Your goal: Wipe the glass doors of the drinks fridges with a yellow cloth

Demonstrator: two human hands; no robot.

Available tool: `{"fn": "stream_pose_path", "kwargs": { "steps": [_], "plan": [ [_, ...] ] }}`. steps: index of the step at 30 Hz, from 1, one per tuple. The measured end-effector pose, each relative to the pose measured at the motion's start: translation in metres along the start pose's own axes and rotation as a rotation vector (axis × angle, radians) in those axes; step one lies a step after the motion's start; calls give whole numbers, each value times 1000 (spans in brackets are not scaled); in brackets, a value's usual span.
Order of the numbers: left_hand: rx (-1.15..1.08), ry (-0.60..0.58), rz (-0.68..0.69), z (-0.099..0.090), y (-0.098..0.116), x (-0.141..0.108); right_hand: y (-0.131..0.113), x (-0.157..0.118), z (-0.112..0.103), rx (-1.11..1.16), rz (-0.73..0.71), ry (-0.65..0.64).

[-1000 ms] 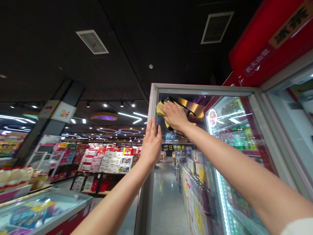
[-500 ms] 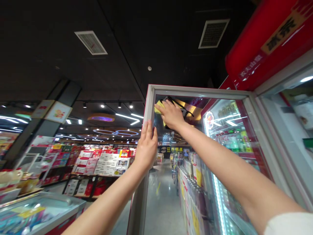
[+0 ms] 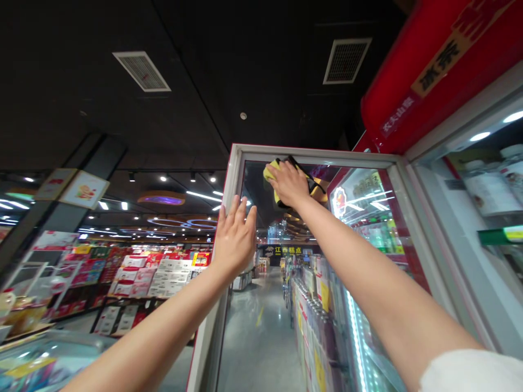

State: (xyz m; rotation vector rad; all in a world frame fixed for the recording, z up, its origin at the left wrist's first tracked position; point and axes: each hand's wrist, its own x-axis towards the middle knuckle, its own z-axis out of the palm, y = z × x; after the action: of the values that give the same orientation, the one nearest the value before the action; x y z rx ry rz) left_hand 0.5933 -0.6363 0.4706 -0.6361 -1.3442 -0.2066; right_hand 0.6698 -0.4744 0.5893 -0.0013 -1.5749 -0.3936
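Observation:
A glass cooler door (image 3: 231, 179) with a pale frame stands open before me. High on its pane, my right hand (image 3: 289, 184) presses a yellow and black cloth (image 3: 279, 200) against the glass. The palm covers most of the cloth, and a dark strap-like edge hangs out to the right. My left hand (image 3: 234, 235) rests on the door's left upright, fingers spread and pointing up, with nothing held in it.
To the right is the cooler's interior with white-capped bottles (image 3: 486, 185), under a red sign (image 3: 425, 76). A glass-topped chest freezer (image 3: 53, 354) is at lower left, and stacked boxes (image 3: 171, 277) sit behind it. Rows of bottles (image 3: 314, 321) show through the pane.
My right hand and the cloth have shifted rightward across the glass, away from the door's left upright. My left hand's fingers have spread wider. The whole view has turned slightly right.

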Motion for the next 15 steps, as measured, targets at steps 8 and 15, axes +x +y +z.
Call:
{"fn": "stream_pose_path", "kwargs": {
  "steps": [8, 15],
  "plan": [
    [-209, -56, -2, 22, 55, 53, 30, -48, -6, -26, -1, 54],
    [-244, -4, -10, 37, 112, 72, 81, -20, -23, -27, 168, 47]
  ]
}}
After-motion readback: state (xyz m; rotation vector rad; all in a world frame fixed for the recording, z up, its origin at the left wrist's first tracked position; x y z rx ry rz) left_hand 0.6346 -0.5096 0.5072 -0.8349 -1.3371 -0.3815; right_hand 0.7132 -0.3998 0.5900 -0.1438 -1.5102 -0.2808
